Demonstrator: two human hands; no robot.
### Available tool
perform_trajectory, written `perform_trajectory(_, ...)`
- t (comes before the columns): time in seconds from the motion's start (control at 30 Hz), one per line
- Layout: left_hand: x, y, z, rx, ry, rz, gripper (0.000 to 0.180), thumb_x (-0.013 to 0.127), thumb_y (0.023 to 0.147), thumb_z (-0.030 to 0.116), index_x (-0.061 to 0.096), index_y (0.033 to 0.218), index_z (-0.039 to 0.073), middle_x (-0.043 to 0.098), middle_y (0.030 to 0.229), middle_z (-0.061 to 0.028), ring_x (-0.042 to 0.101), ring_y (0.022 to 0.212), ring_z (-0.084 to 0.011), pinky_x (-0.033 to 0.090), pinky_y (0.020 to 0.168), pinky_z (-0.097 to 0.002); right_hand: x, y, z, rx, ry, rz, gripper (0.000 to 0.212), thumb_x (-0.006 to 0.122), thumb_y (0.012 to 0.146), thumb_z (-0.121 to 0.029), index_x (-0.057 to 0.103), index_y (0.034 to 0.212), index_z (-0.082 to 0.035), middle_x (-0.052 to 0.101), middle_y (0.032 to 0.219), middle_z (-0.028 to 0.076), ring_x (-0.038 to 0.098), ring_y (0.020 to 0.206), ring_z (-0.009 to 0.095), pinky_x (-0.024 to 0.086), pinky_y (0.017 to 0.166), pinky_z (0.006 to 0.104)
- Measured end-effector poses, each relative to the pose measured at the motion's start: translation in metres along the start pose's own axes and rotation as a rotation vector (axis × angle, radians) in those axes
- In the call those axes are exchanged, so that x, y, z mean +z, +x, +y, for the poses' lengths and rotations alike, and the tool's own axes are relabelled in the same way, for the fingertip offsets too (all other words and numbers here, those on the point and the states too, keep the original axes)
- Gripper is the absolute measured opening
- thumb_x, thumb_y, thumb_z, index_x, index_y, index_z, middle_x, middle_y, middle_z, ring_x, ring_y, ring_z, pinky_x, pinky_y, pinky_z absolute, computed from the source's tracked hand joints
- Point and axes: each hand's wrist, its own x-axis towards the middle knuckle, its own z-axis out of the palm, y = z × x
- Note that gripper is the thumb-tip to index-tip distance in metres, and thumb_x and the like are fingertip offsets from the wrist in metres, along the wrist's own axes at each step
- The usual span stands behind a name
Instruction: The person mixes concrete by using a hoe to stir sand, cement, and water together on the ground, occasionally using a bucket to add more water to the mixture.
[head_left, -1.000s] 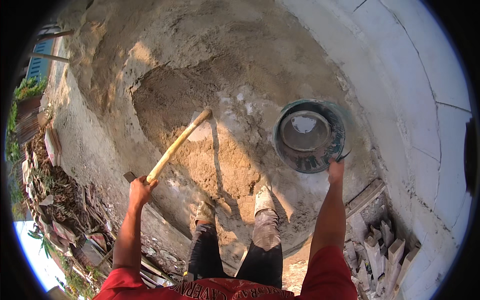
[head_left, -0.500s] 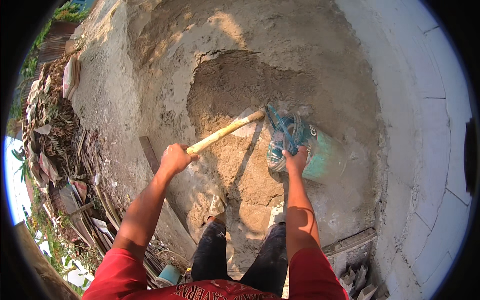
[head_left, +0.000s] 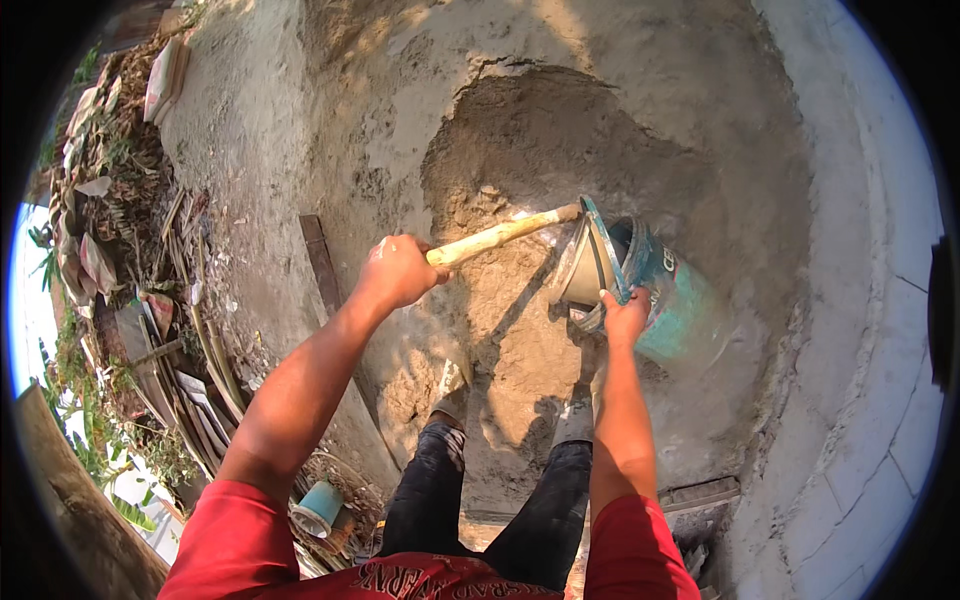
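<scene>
My left hand [head_left: 398,272] is closed round the near end of a pale wooden handle [head_left: 505,234], which slants up to the right. At its far end is a narrow teal band [head_left: 606,245]; I cannot tell whether it belongs to the handle or to the bucket. My right hand [head_left: 627,316] is closed on the band's lower end, beside the bucket's rim. The teal bucket [head_left: 680,305] lies tipped on its side, mouth to the left. A flat beige-grey surface [head_left: 583,268] shows at the mouth; part of the inside is hidden.
Damp, greyish mortar or sand [head_left: 520,125] spreads in front of me, with a hollow dug into it. A narrow plank [head_left: 320,262] lies to the left, near a heap of leaves and sticks [head_left: 130,190]. A pale block wall [head_left: 880,330] curves along the right.
The view has shifted, so the scene sits farther right and higher. The teal band now stands away from the bucket's mouth, and more of the opening shows. Both hands keep their grips.
</scene>
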Motion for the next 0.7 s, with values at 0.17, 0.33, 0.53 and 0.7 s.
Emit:
perform_trajectory(0.17, 0.012, -0.017, 0.001, 0.008, 0.067, 0.035, 0.05, 0.084, 0.075, 0.043, 0.076, 0.107, 0.004, 0.073, 0.089, -0.0199, 0.071, 0.088, -0.035, 0.054, 0.084, -0.0426, -0.052, 0.001, 0.045, 0.06, 0.201, -0.086, 0.063, 0.091, 0.065, -0.024, 0.057, 0.113, -0.001, 0.057, 0.098, 0.011, 0.055, 0.087, 0.024, 0.049, 0.08, 0.0362)
perform_trajectory(0.33, 0.064, -0.072, 0.017, 0.048, -0.017, -0.026, 0.049, 0.079, 0.082, 0.038, 0.07, 0.116, 0.004, 0.072, 0.093, -0.0232, 0.069, 0.092, -0.0399, 0.053, 0.085, -0.0457, -0.136, 0.007, 0.09, 0.092, 0.335, -0.033, 0.055, 0.087, 0.07, -0.02, 0.057, 0.111, 0.001, 0.053, 0.094, 0.005, 0.051, 0.084, 0.016, 0.047, 0.079, 0.0309)
perform_trajectory(0.53, 0.13, -0.13, 0.015, 0.063, -0.14, -0.039, 0.053, 0.075, 0.086, 0.033, 0.062, 0.125, 0.0, 0.07, 0.095, -0.0264, 0.068, 0.096, -0.043, 0.053, 0.086, -0.0481, -0.296, 0.043, 0.273, 0.231, 0.048, 0.221, 0.053, 0.058, 0.09, -0.02, 0.052, 0.136, 0.005, 0.059, 0.132, 0.022, 0.059, 0.117, 0.031, 0.046, 0.1, 0.039)
perform_trajectory(0.7, 0.113, -0.106, 0.02, 0.09, -0.065, 0.069, 0.048, 0.078, 0.084, 0.037, 0.07, 0.113, 0.0, 0.071, 0.092, -0.0249, 0.069, 0.088, -0.0407, 0.053, 0.08, -0.0448, -0.316, 0.014, 0.293, 0.348, -0.054, 0.465, 0.057, 0.051, 0.092, -0.021, 0.045, 0.139, 0.009, 0.051, 0.14, 0.027, 0.051, 0.127, 0.043, 0.038, 0.109, 0.047)
